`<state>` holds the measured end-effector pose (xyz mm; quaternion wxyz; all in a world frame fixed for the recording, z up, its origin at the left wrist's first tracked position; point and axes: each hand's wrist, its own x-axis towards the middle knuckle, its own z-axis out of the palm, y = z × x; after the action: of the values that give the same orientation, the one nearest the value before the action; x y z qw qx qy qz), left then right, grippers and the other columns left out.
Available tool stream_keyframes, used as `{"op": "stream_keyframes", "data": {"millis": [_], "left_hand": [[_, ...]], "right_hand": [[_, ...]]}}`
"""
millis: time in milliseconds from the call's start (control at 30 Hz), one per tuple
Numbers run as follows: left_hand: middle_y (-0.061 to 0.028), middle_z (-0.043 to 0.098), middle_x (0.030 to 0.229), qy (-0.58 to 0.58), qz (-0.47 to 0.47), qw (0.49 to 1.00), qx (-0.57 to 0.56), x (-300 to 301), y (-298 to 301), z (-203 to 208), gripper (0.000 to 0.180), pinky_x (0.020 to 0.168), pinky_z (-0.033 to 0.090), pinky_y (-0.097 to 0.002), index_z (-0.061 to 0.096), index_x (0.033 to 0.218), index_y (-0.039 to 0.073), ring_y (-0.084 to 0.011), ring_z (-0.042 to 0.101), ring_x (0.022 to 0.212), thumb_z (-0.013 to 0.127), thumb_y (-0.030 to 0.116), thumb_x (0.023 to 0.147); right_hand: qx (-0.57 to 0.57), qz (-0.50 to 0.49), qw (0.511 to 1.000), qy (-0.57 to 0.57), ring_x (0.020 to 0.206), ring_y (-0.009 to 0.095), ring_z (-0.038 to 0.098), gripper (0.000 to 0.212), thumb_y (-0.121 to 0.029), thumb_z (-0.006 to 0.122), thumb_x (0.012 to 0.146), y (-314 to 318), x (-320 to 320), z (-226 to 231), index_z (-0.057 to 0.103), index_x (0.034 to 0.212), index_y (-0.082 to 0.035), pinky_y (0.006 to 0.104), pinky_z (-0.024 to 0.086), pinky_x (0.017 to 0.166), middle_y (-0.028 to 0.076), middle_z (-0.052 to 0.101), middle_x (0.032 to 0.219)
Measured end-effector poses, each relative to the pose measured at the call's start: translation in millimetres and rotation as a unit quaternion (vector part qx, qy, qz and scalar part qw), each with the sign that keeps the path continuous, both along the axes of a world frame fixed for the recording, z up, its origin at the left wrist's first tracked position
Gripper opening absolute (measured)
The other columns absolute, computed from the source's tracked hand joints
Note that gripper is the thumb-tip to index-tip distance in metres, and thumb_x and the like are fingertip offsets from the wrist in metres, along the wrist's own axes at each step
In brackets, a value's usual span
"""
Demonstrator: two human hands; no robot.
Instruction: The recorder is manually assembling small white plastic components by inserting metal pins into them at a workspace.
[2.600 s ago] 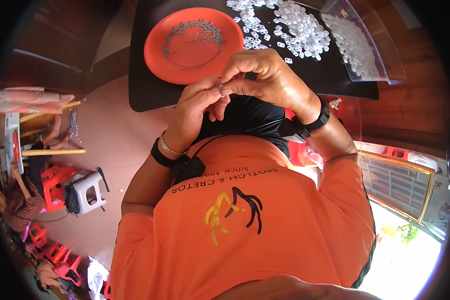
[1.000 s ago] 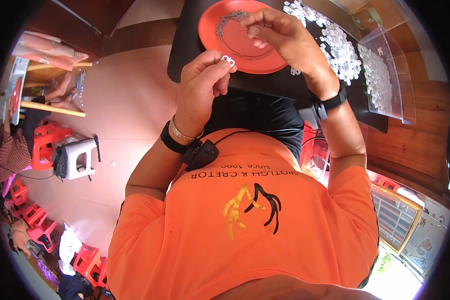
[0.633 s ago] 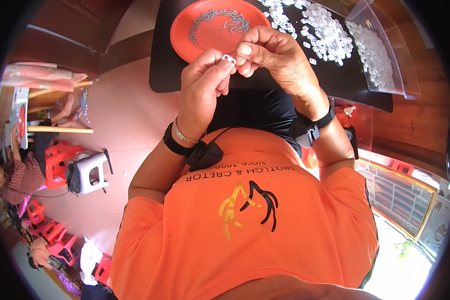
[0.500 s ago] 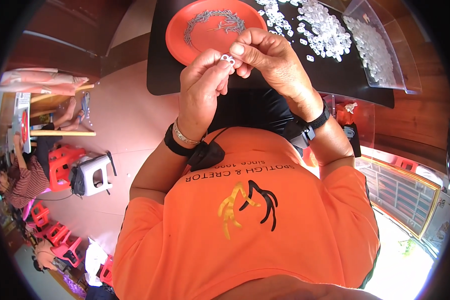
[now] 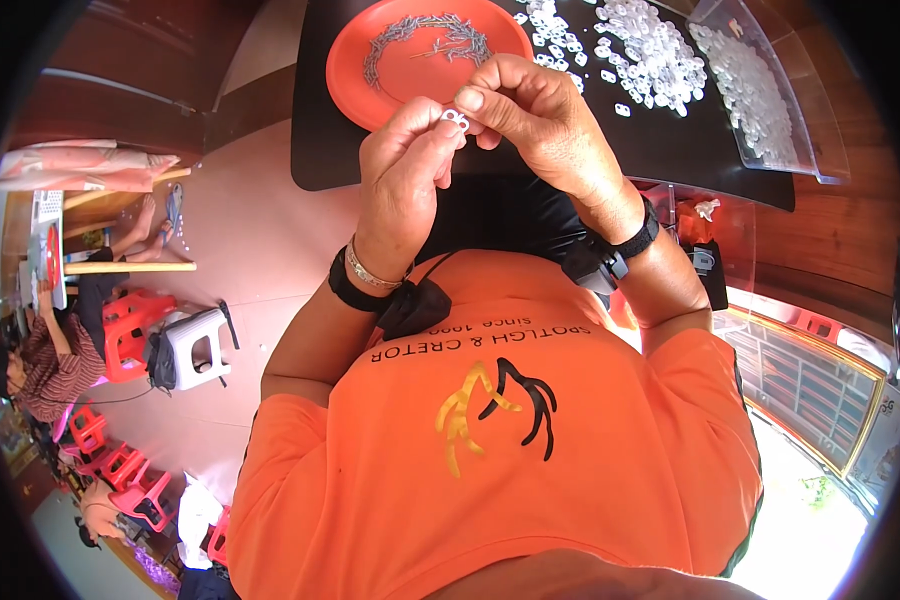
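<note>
My left hand (image 5: 398, 170) pinches a small white plastic piece with two ring-like holes (image 5: 456, 120) between thumb and fingers. Close against it, the thumb and forefinger of my right hand (image 5: 545, 125) are pressed together at the piece's upper edge. Whatever those right fingertips hold, if anything, is hidden. Both hands are raised in front of the near rim of a round red plate (image 5: 355, 85). Thin grey metal pins that look like small nails (image 5: 460, 38) lie on that plate in a rough ring.
On the black table (image 5: 715, 160), many loose white plastic pieces (image 5: 655, 60) lie right of the plate. A clear bin (image 5: 808, 165) full of whitish pieces stands at the far right. Leftward are a white stool (image 5: 198, 352), red stools (image 5: 135, 335) and another seated person (image 5: 60, 350).
Both hands stay together at nearly the same spot, with the white piece still in my left fingers. My right fingertips shift very slightly left. The view shifts a little.
</note>
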<state>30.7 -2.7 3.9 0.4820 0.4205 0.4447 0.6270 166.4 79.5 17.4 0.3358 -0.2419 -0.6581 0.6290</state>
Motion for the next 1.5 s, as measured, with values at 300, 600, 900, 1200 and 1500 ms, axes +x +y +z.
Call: {"op": "stream_keyframes", "data": {"millis": [300, 600, 900, 1200, 1500], "left_hand": [[0.0028, 0.041, 0.062, 0.024, 0.001, 1.000, -0.017, 0.2, -1.3, 1.2, 0.019, 0.051, 0.029, -0.0202, 0.054, 0.078, 0.000, -0.0045, 0.035, 0.054, 0.049, 0.015, 0.089], [0.0030, 0.041, 0.062, 0.036, -0.002, 0.999, -0.021, -0.6, -2.3, 0.2, 0.020, 0.050, 0.029, -0.0201, 0.054, 0.078, 0.000, -0.0042, 0.034, 0.054, 0.049, 0.016, 0.089], [0.0031, 0.040, 0.062, 0.037, -0.007, 0.999, -0.018, 0.7, -1.0, -2.8, 0.019, 0.050, 0.028, -0.0195, 0.053, 0.076, 0.001, -0.0036, 0.033, 0.054, 0.048, 0.013, 0.089], [0.0029, 0.039, 0.062, 0.008, 0.006, 1.000, -0.013, 5.2, 1.1, -0.1, 0.016, 0.048, 0.026, -0.0205, 0.050, 0.078, 0.002, -0.0047, 0.033, 0.053, 0.046, 0.011, 0.090], [0.0021, 0.040, 0.057, -0.053, 0.000, 0.998, -0.028, -8.8, 2.0, -2.4, 0.017, 0.046, 0.028, -0.0208, 0.053, 0.076, 0.000, -0.0050, 0.035, 0.049, 0.050, 0.011, 0.089]], "right_hand": [[0.012, -0.028, 0.999, -0.019, 0.063, 0.004, 0.053, 0.021, -0.023, 0.062, 0.091, -2.3, 0.0, -6.3, 0.062, 0.081, -0.005, 0.0203, 0.047, 0.057, -0.002, 0.057, 0.069], [0.011, -0.041, 0.999, -0.020, 0.062, 0.004, 0.053, 0.021, -0.023, 0.062, 0.091, -5.0, 0.5, -6.2, 0.062, 0.081, -0.004, 0.0197, 0.046, 0.057, -0.002, 0.058, 0.069], [0.034, -0.044, 0.998, -0.027, 0.064, 0.004, 0.054, 0.018, -0.017, 0.060, 0.092, -8.8, -1.7, -6.3, 0.061, 0.082, -0.002, 0.0207, 0.047, 0.058, -0.001, 0.059, 0.069], [0.018, -0.029, 0.999, 0.009, 0.071, 0.006, 0.056, 0.016, -0.014, 0.062, 0.090, -11.0, -1.6, -7.5, 0.061, 0.081, 0.000, 0.0224, 0.047, 0.063, 0.000, 0.061, 0.074], [0.271, -0.168, 0.915, -0.248, 0.072, 0.007, 0.056, 0.023, -0.020, 0.060, 0.090, 92.0, 47.8, 16.7, 0.066, 0.097, 0.001, 0.0233, 0.045, 0.066, 0.002, 0.064, 0.077]]}}
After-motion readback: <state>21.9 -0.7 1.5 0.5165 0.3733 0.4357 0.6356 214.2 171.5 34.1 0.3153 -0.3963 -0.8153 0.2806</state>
